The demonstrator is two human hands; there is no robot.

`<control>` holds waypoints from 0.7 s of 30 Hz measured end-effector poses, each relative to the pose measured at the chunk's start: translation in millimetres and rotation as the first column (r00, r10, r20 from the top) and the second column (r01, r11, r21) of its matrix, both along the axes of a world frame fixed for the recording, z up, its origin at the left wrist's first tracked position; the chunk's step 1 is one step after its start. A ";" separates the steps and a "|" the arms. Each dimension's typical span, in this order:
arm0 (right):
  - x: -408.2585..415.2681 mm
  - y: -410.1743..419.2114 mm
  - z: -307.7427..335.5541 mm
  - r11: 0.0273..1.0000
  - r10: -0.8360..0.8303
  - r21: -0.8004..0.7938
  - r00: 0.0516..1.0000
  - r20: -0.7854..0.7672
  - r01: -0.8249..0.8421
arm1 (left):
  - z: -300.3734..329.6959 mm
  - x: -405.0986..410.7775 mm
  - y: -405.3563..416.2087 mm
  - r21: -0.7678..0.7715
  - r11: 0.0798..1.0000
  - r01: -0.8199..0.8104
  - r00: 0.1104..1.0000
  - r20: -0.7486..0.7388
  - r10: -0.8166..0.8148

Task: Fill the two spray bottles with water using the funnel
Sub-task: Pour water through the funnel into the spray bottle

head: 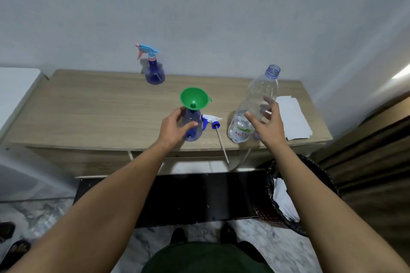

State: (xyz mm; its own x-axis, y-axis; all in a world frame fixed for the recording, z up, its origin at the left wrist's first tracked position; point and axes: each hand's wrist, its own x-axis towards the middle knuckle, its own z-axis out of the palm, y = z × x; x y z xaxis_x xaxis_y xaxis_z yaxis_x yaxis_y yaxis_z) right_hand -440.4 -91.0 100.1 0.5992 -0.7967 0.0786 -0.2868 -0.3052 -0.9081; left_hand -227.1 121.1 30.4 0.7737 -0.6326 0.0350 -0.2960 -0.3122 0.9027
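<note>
A green funnel (194, 101) sits in the neck of a clear blue spray bottle (193, 127) near the table's front edge. My left hand (175, 125) is wrapped around that bottle. Its white and blue spray head (211, 120) lies just to the right, with its dip tube (222, 144) sticking out past the edge. My right hand (269, 124) grips a large clear water bottle (255, 104), uncapped, upright and about a third full. A second blue spray bottle (154, 71) with a blue and pink head stands at the back by the wall.
The wooden table (99, 108) stands against a pale wall. White paper sheets (292, 117) lie at the right end. A dark mesh bin (288, 193) with paper in it stands on the floor at the right. A dark mat lies under the table.
</note>
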 end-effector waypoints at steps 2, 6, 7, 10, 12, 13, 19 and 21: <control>-0.3 1.1 1.4 1.000 -0.014 -0.009 1.000 0.005 0.015 | -2.3 -0.2 0.4 -0.023 1.000 -0.003 1.000 -0.014 0.003; -2.4 4.2 -1.8 0.998 -0.017 -0.062 1.000 -0.005 0.017 | -3.3 -0.3 -0.1 -0.039 0.999 0.006 1.000 -0.024 -0.007; -2.6 6.4 -0.7 0.997 -0.022 -0.078 1.000 -0.004 0.021 | -3.7 -0.6 -0.3 -0.040 0.999 0.004 1.000 -0.025 -0.005; -1.2 12.2 4.0 0.994 -0.048 -0.099 0.998 0.034 0.051 | -5.6 -2.2 -0.3 -0.039 0.999 -0.008 1.000 -0.026 0.007; -0.7 17.0 9.7 0.992 -0.081 -0.088 0.993 0.081 0.088 | -5.8 -2.7 -0.9 -0.030 1.000 -0.008 1.000 -0.029 0.007; -0.3 20.2 14.3 0.992 -0.099 -0.073 0.989 0.109 0.107 | -6.1 -2.0 -1.1 -0.025 1.000 -0.006 0.999 -0.033 0.005; 2.7 27.7 41.2 0.983 -0.070 -0.158 0.987 0.146 0.093 | -6.5 2.6 -1.9 -0.009 1.000 0.019 0.999 -0.031 -0.019; 2.5 28.2 46.1 0.977 -0.025 -0.208 0.994 0.102 0.046 | -6.1 2.8 -2.2 -0.010 1.000 0.025 0.999 -0.031 -0.025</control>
